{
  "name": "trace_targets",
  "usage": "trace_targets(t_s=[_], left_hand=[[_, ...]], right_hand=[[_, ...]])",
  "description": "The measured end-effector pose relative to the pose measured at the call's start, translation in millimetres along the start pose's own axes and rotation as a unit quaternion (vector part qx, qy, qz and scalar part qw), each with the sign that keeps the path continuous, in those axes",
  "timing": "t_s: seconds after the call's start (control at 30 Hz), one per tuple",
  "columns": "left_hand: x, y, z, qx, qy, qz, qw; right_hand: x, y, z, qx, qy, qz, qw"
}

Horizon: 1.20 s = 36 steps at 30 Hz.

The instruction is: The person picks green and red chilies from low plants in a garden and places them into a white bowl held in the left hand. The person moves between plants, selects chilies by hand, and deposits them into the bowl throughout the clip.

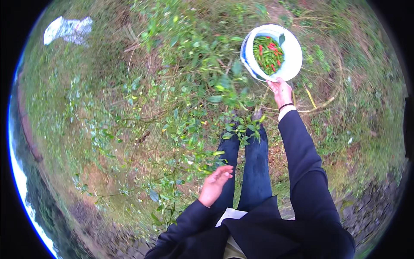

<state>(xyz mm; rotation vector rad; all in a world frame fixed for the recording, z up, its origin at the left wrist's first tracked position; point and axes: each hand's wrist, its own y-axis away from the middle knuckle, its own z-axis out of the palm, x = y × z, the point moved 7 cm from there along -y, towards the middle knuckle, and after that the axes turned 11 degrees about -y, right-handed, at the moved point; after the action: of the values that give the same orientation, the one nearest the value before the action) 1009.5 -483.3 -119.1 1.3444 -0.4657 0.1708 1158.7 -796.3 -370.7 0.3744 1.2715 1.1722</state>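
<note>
My right hand (282, 92) grips the near rim of a white plastic bucket (293, 63), held out ahead of me and tilted so its inside shows. Green and red chili peppers (269, 56) cover its bottom, and one dark leaf (282, 39) clings to the inner wall. Lower down, in front of my thighs, my left hand (214, 185) is loosely curved, with thumb and fingers a little apart and nothing visible in it. Just beyond its fingertips are the leaves of a bushy chili plant (200, 165), with small pale green pods among them.
Leafy branches (226, 126) reach across my lower legs (255, 168). A whitish plastic sheet or bag (69, 30) lies on the grass at the far left. A yellow strip (320, 106) curves over the ground right of my feet. Grey, rough ground (372, 207) shows at the lower right.
</note>
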Motion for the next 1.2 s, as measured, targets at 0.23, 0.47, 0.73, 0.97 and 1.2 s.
trace_targets(t_s=[0.23, 0.47, 0.73, 0.97, 1.2], left_hand=[[-12, -34, 37, 0.02, -0.084, 0.087, 0.992], [-31, -46, 35, 0.11, 0.098, 0.035, 0.988], [-1, -44, 39, 0.165, 0.146, 0.086, 0.972], [-12, -21, 43, 0.154, 0.196, 0.072, 0.966], [6, 32, 13, 0.087, 0.005, 0.081, 0.993]], right_hand=[[77, -109, -64, 0.034, 0.077, 0.106, 0.991], [93, -124, -109, 0.058, 0.251, 0.273, 0.927], [11, 101, 73, -0.284, 0.661, -0.237, 0.653], [124, 237, 204, -0.519, 0.583, -0.32, 0.538], [210, 199, 225, -0.451, 0.778, -0.264, 0.348]])
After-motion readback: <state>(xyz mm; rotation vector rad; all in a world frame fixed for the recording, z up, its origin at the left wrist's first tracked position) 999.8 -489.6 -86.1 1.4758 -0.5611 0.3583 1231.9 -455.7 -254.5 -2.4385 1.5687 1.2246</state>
